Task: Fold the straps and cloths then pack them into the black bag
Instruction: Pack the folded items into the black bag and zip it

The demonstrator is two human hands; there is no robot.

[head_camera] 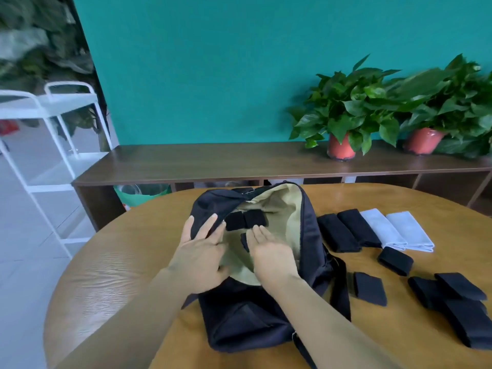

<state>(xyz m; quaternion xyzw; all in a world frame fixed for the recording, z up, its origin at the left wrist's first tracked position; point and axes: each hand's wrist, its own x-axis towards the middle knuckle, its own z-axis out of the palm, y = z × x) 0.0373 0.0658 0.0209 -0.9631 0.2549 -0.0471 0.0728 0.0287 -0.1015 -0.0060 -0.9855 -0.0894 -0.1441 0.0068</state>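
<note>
The black bag (239, 323) lies unzipped on the round wooden table (111, 262), its tan lining showing. Two folded black straps (246, 220) lie side by side inside it. My left hand (202, 251) rests on the bag's left flap with fingers straight, holding it aside. My right hand (271, 251) lies flat inside the opening, covering a third black piece (244, 242). To the right of the bag lie two folded black cloths (348, 231), two folded pale grey cloths (399, 230) and several folded black straps (394, 261), (370, 288), (458, 299).
A dark wooden bench (213, 163) runs behind the table, carrying two potted plants (343, 110), (439, 107) against a teal wall. A white metal rack (53, 145) stands at the left. The bag's shoulder strap (340, 286) trails toward the loose pieces.
</note>
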